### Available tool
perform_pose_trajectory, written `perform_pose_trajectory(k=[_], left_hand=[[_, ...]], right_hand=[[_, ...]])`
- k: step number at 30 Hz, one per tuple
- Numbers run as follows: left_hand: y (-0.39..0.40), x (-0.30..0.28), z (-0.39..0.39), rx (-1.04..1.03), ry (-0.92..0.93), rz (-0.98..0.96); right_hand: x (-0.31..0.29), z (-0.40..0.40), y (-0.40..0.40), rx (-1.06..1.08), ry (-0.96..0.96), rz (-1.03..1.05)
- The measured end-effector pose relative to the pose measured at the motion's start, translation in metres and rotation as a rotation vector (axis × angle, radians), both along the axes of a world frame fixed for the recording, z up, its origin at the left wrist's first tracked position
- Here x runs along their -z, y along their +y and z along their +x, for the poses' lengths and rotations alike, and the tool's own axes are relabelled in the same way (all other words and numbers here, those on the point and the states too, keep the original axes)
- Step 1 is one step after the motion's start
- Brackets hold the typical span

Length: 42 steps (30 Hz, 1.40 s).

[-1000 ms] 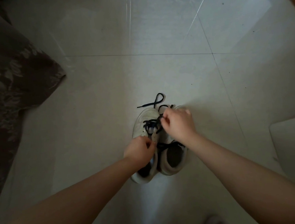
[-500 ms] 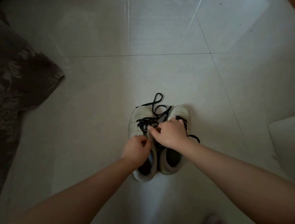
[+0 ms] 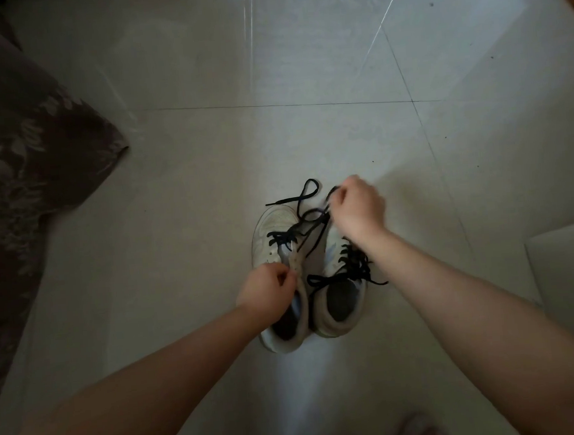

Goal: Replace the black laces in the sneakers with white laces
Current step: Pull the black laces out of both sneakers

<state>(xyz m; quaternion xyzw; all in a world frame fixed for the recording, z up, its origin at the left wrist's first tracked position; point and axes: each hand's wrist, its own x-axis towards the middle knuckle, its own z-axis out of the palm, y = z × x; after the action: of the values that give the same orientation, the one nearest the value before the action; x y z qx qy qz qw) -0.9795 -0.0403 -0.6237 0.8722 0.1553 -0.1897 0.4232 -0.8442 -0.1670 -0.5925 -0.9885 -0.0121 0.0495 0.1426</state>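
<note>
Head view. Pale tiled floor (image 3: 206, 175); two white sneakers (image 3: 276, 225) side by side, toes pointing away. Left hand (image 3: 267, 289) pinches left shoe's tongue; right hand (image 3: 358, 208), farther out, grips black lace (image 3: 309, 238), drawn taut toe-ward.

Head-worn view, seemingly steeply down, floorward.

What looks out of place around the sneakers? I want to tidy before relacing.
Little stands out. The left sneaker is half unlaced; its black lace trails loose over the floor beyond the toes, with the right hand pulling it and the left hand gripping the tongue. The right sneaker is laced. No white laces show.
</note>
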Motion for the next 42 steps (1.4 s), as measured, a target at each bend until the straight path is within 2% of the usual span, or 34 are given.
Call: perform_pose_trajectory(k=[2, 5, 14, 17, 19, 21, 23, 25, 28, 32, 36, 39, 42], left_hand=[[0.001, 0.001, 0.0, 0.008, 0.005, -0.018], [0.0, 0.003, 0.001, 0.006, 0.018, -0.041], [-0.001, 0.002, 0.003, 0.024, 0.028, -0.021], [-0.001, 0.001, 0.002, 0.022, 0.025, -0.01], [0.001, 0.0, 0.002, 0.015, 0.019, -0.006], [0.002, 0.0, 0.002, -0.003, 0.023, -0.018], [0.003, 0.0, 0.003, -0.016, 0.022, -0.045], [0.003, 0.001, 0.004, -0.015, 0.024, -0.055], [0.002, 0.002, 0.004, -0.021, 0.038, -0.056], [0.0, 0.002, 0.004, -0.013, 0.018, -0.02], [0.001, 0.003, 0.004, -0.012, 0.017, -0.02], [0.002, 0.002, 0.004, -0.005, 0.017, -0.014], [0.004, 0.001, 0.003, -0.001, 0.008, -0.008]], right_hand=[[-0.002, 0.013, -0.012, 0.039, 0.077, -0.009], [0.007, -0.004, -0.011, -0.123, 0.216, -0.115], [0.014, -0.041, 0.006, -0.387, 0.314, -0.174], [0.02, -0.044, 0.015, -0.361, 0.367, -0.068], [0.017, -0.04, 0.014, -0.352, 0.274, -0.035], [0.009, -0.024, 0.004, -0.187, 0.147, 0.019], [0.001, -0.002, -0.014, 0.013, 0.112, 0.036], [-0.003, 0.008, -0.027, 0.047, 0.144, -0.004], [0.0, -0.008, -0.021, -0.083, 0.28, -0.063], [0.004, -0.034, -0.006, -0.293, 0.303, -0.212], [0.01, -0.038, 0.002, -0.334, 0.415, -0.107], [0.015, -0.038, 0.005, -0.371, 0.417, -0.046], [0.017, -0.033, 0.0, -0.256, 0.451, 0.169]])
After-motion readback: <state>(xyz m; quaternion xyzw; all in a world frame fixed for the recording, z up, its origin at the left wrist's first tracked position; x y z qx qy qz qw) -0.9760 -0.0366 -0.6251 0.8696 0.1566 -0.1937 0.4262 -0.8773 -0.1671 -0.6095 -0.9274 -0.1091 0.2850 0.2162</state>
